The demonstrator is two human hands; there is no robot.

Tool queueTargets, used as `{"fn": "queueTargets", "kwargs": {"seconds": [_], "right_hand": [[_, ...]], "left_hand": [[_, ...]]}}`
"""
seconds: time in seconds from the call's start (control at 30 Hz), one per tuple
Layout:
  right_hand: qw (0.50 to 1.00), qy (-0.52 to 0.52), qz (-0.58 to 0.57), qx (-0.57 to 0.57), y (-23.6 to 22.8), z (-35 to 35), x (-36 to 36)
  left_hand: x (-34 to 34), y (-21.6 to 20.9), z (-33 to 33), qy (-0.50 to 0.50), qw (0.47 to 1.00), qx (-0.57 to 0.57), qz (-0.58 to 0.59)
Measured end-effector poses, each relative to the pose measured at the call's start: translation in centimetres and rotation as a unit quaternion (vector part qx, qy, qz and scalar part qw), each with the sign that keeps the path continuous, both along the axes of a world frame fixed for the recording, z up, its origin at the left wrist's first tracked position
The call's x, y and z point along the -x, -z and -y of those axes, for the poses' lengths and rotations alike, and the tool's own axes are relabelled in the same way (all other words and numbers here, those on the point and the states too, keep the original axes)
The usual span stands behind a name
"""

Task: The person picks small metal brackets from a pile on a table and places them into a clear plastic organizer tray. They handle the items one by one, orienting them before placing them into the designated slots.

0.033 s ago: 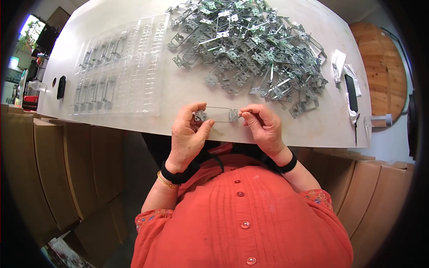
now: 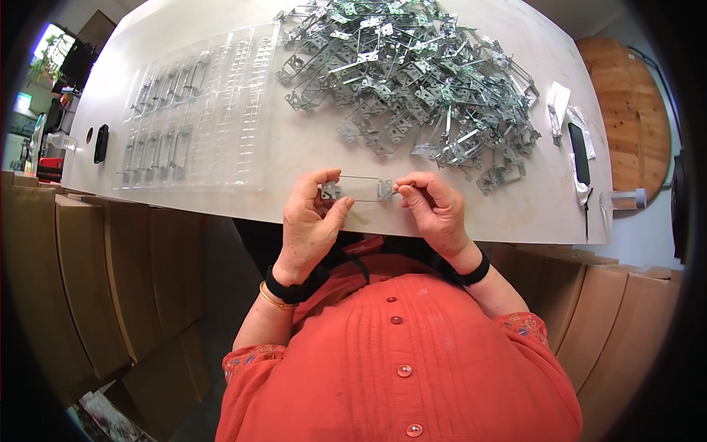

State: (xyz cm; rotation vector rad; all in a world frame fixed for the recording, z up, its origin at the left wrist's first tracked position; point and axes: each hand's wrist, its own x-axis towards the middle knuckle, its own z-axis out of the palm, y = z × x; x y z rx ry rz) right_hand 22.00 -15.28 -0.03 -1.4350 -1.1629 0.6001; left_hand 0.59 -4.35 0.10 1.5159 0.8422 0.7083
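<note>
Above the table's near edge, a metal bracket assembly with two thin parallel rods and a flat plate at each end is held level between my hands. My left hand is closed round its left plate with thumb and fingers. At the opposite plate, my right hand is closed in a pinch; a small thin dark piece shows at its fingertips, touching or very near the plate, and its kind is hidden. Beyond my hands lies a large pile of similar metal brackets.
Left of the pile lies a clear plastic tray with two rows of brackets in its left part. A black object lies by the left edge. A dark phone-like slab and white wrappers lie at the right. Cardboard boxes flank the table.
</note>
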Motion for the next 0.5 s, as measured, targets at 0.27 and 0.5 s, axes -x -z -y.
{"fn": "queueTargets", "kwargs": {"seconds": [0.27, 0.5], "right_hand": [[0.998, -0.019, 0.055, 0.008, -0.56, -0.07, -0.11], [0.997, -0.019, 0.075, -0.013, -0.5, -0.21, -0.2]], "left_hand": [[-0.14, 0.41, -0.01, -0.011, 1.0, -0.019, 0.005], [-0.17, 0.01, 0.08, -0.013, 1.0, -0.024, 0.001]]}}
